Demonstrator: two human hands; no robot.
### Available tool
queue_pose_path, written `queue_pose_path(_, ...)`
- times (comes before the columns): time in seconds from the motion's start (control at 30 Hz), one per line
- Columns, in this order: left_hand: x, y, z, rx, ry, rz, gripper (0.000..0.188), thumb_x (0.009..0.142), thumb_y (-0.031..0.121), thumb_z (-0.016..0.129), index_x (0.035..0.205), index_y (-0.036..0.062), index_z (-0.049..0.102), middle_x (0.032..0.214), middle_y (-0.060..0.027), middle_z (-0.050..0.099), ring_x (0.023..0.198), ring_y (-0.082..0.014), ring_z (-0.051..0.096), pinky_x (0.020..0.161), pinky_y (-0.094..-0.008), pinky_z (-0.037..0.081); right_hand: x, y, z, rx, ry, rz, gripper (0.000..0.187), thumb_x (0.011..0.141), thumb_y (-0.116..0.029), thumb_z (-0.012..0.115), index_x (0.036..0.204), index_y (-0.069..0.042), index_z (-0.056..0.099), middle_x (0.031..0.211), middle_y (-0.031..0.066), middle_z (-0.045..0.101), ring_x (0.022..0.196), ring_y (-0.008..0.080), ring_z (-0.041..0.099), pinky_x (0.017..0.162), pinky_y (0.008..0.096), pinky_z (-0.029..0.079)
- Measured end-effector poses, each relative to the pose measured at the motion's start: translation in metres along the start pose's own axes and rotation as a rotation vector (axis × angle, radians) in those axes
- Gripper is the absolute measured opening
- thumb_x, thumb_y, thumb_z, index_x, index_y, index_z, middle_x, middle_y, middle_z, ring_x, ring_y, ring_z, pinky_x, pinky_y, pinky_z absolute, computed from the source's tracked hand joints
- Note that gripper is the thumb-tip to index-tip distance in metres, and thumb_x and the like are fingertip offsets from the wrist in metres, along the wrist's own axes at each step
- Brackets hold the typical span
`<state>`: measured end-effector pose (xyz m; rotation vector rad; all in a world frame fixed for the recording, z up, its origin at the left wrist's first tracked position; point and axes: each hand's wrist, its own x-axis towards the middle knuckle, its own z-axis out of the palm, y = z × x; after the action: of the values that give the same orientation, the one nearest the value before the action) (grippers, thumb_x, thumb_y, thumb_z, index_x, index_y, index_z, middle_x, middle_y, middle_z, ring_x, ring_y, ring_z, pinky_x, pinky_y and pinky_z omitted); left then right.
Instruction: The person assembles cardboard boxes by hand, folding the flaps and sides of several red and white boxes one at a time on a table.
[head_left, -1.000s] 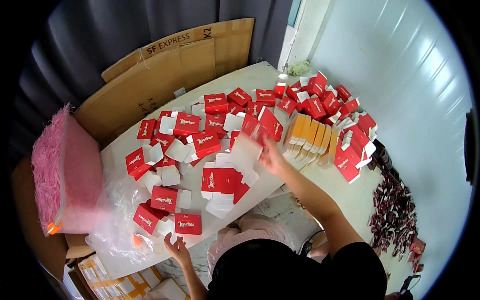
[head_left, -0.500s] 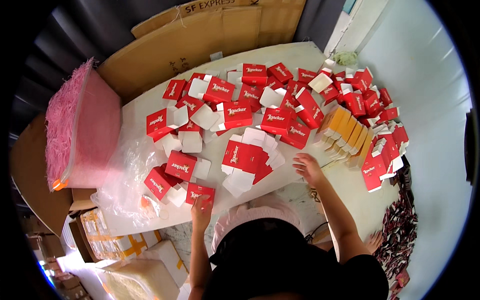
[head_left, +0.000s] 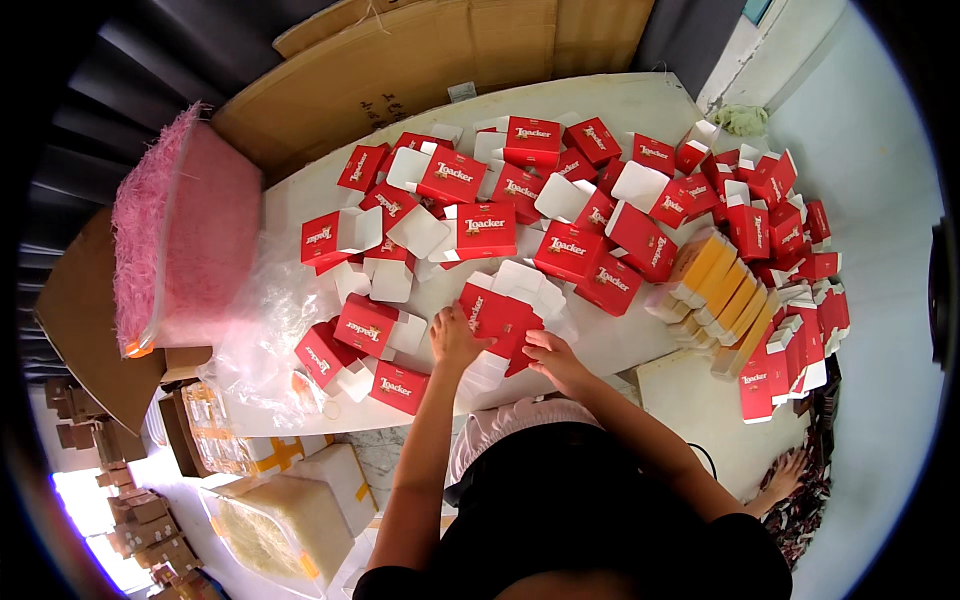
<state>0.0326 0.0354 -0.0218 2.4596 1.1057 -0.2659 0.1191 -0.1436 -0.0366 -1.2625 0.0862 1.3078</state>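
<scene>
A fanned stack of flat, unfolded red cartons with white flaps lies at the table's near edge, in front of me. On its left side rests my left hand, fingers spread and thumb pointing right across the top carton. My right hand is at the stack's right edge, fingers parted and nothing visible in them; whether they touch the cartons I cannot tell. To the left of the stack lie several folded-up red boxes, one of them at the table edge. More open red boxes with raised white flaps spread behind the stack.
Yellow packs in clear plastic stand at the right, beside piled red boxes. A pink bin of shredded paper and crumpled clear film are at the left. Dark small packets lie by a bare foot.
My left hand has let go of the red box at the table edge and moved right onto the flat stack. My right hand has come left and down to the stack. The view has shifted.
</scene>
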Motion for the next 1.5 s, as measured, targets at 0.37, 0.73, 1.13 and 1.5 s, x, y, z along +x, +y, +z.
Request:
queue_pose_path(0.37,-0.002,-0.001,0.001,-0.040,0.047,0.113,0.096,0.050,0.035,0.084,0.122,-0.0008,0.032,0.128,-0.0169,0.033,0.119,-0.0325,0.034,0.094,-0.0423,0.036,0.016,0.001,0.025,-0.048,0.291,-0.031,0.029,0.084,-0.018,0.059,0.106,-0.002,0.050,0.085,0.0041,0.059,0.072,0.0110,0.055,0.063,0.0240,0.044)
queue_pose_path(0.73,-0.040,-0.019,-0.164,-0.864,-0.504,0.393,0.017,0.085,0.008,0.057,0.096,-0.0039,0.054,0.080,-0.0021,0.058,0.075,-0.0019,0.049,0.063,-0.0204,0.040,-0.043,-0.062,0.071,-0.300,0.228,-0.647,0.034,0.077,-0.011,0.066,0.106,0.000,0.052,0.100,0.0120,0.055,0.057,0.0096,0.054,0.053,0.0222,0.045)
queue_pose_path(1.13,-0.052,-0.036,-0.159,-1.074,-0.710,0.409,0.030,0.086,0.009,0.055,0.113,-0.0044,0.052,0.099,-0.0046,0.059,0.087,-0.0068,0.053,0.075,-0.0221,0.044,-0.087,-0.099,0.080,-0.807,0.047,-0.860,0.040,0.070,-0.011,0.073,0.102,-0.003,0.050,0.101,0.0108,0.044,0.054,0.0070,0.046,0.047,0.0197,0.040)
queue_pose_path(1.5,-0.070,-0.015,-0.067,-1.283,-1.282,0.553,0.112,0.063,0.059,0.068,0.140,0.0026,0.008,0.141,-0.0120,0.023,0.131,-0.0245,0.020,0.107,-0.0359,0.017,-0.103,-0.086,0.061,-0.806,-0.028,-0.774,0.012,0.081,-0.012,0.060,0.084,-0.003,0.054,0.088,0.0106,0.051,0.069,0.0232,0.057,0.059,0.0320,0.047)
